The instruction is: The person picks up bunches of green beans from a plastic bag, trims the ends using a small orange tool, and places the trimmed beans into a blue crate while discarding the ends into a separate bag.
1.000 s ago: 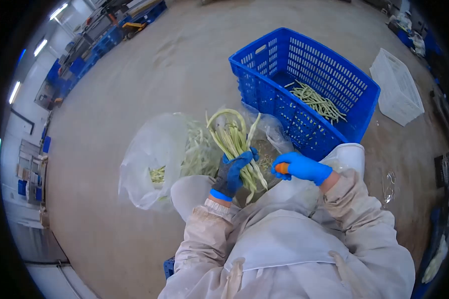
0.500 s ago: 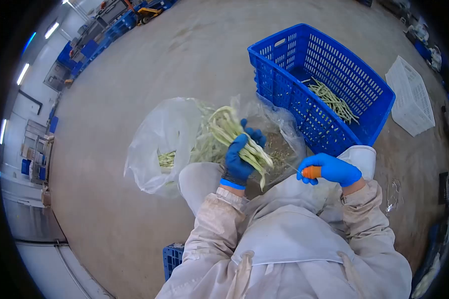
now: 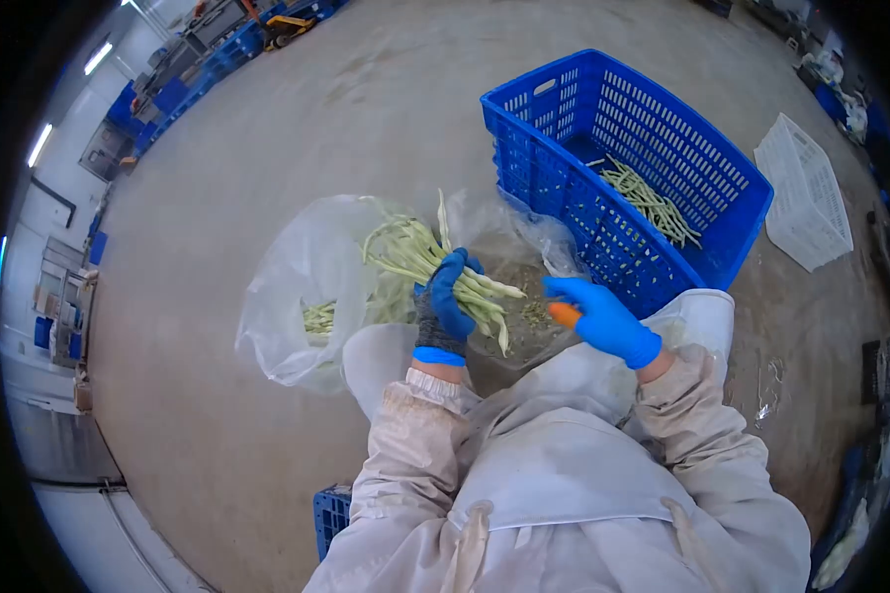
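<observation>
A bunch of long pale green beans (image 3: 405, 249) is gripped in my blue-gloved left hand (image 3: 445, 308), its ends sticking out on both sides. My right hand (image 3: 611, 324), also gloved in blue, is closed around the orange handle of a small knife (image 3: 565, 314); its blade cannot be made out now. The hands are apart, with the knife to the right of the beans. Below them lies a clear plastic sheet or bag (image 3: 536, 318) with small green scraps on it. Left of my left hand stands an open whitish plastic bag (image 3: 285, 262) with more beans (image 3: 318, 318) inside.
A large blue perforated crate (image 3: 529, 148) stands ahead on the right, with trimmed beans (image 3: 651, 203) on its bottom. Beyond it is a white basket (image 3: 809, 193). A blue plastic crate (image 3: 332, 522) shows beside me at lower left. Equipment lines the far left wall.
My left hand has moved left and turned, so the beans lie flatter and fan out more to the left. My right hand has moved left and up with the knife.
</observation>
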### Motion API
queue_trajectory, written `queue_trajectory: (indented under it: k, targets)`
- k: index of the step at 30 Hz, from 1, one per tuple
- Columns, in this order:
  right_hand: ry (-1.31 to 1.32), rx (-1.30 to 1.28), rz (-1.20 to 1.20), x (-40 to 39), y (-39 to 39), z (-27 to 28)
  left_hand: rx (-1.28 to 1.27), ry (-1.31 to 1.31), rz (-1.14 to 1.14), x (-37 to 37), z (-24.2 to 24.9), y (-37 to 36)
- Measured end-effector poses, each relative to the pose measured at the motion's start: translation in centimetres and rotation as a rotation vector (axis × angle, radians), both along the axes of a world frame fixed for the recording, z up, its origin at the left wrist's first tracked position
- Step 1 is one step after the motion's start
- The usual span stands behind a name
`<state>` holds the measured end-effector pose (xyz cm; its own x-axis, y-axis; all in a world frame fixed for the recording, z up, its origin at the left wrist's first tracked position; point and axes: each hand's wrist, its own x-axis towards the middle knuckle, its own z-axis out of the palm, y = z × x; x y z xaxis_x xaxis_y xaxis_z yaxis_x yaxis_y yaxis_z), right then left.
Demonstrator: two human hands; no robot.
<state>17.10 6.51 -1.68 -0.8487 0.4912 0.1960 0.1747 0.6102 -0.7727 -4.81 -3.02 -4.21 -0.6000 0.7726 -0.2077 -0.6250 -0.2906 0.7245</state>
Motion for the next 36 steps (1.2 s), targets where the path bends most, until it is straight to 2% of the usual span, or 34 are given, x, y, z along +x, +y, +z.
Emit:
queue_trajectory:
  k: [1,2,4,6,8,9,10,11,12,14,15,17,18,20,21,23,25,26,27,28,29,31,33,35,36]
  targets:
    - [0.066,-0.219,-0.005,-0.8,-0.8,0.9,-0.028,0.028,-0.003,0.5,0.3,-0.1]
    - [0.066,-0.219,-0.010,-1.3,-1.2,1.2,-0.055,0.058,-0.008,0.7,0.5,-0.2]
    - [-0.007,0.206,0.034,-2.0,-1.4,1.7,-0.064,0.048,-0.033,0.7,0.2,0.0]
    - [-0.008,0.294,0.025,-2.2,-1.2,1.1,-0.072,0.036,-0.053,1.0,0.0,0.2]
    - [-0.009,0.382,0.024,-2.3,-1.0,0.8,-0.033,0.404,-0.001,1.7,-0.3,0.2]
    - [-0.020,0.420,0.011,-2.2,-1.1,0.8,-0.033,0.402,0.002,1.4,-1.4,0.2]
    - [-0.031,0.459,-0.003,-2.2,-1.2,0.8,-0.061,0.606,0.011,0.9,-3.2,0.4]
    - [-0.032,0.461,0.000,-2.2,-1.2,0.6,-0.089,0.810,0.019,0.9,-3.0,0.5]
    - [-0.026,0.499,-0.012,-2.1,-1.3,0.4,-0.088,0.808,0.020,0.8,-2.8,0.3]
    - [-0.022,0.536,-0.027,-1.9,-1.3,0.3,0.026,1.283,0.011,0.7,-2.0,-0.5]
    - [-0.040,0.567,-0.022,-1.7,-1.2,0.3,0.026,1.283,0.010,0.8,-2.3,-0.5]
    - [-0.061,0.595,-0.016,-1.4,-1.0,0.3,-0.036,1.116,-0.085,0.9,-3.0,-0.3]
    - [-0.082,0.572,0.021,-1.2,-0.8,0.3,-0.037,1.115,-0.086,0.7,-3.1,-0.2]
    - [-0.102,0.547,0.057,-0.7,-0.5,0.3,-0.033,0.404,-0.335,0.5,-2.5,0.1]
    - [-0.060,0.469,0.107,-0.3,-0.5,0.6,-0.035,0.405,-0.337,0.6,-2.0,0.0]
    - [-0.019,0.388,0.155,0.1,-0.9,0.8,-0.102,0.120,-0.479,0.8,-0.8,-0.3]
    - [-0.064,0.263,0.278,0.5,-1.6,0.6,-0.128,0.069,-0.556,1.2,-0.9,-0.5]
    - [-0.063,0.262,0.275,0.6,-1.6,0.4,-0.151,0.016,-0.629,1.6,-0.4,-0.4]
    - [-0.041,0.128,0.277,0.7,-1.5,0.0,-0.232,-0.077,-0.632,2.0,0.2,-0.4]
    - [-0.019,-0.005,0.278,0.8,-1.3,-0.3,-0.231,-0.077,-0.635,2.1,0.9,-0.4]
    - [-0.021,-0.005,0.273,0.8,-0.5,-0.4,-0.217,-0.064,-0.661,2.2,1.3,-0.4]
    - [0.100,0.175,-0.047,0.2,2.3,-0.1,-0.146,-0.073,-0.733,2.3,1.3,-0.7]
    - [0.252,0.082,-0.239,0.3,4.7,0.7,-0.158,-0.057,-0.764,2.6,1.9,-0.9]
    - [0.413,-0.042,-0.537,0.9,7.2,2.1,-0.175,-0.049,-0.798,2.5,1.7,-1.3]
    - [0.569,-0.035,-0.668,1.5,8.8,2.5,-0.177,-0.047,-0.794,2.2,1.1,-1.3]
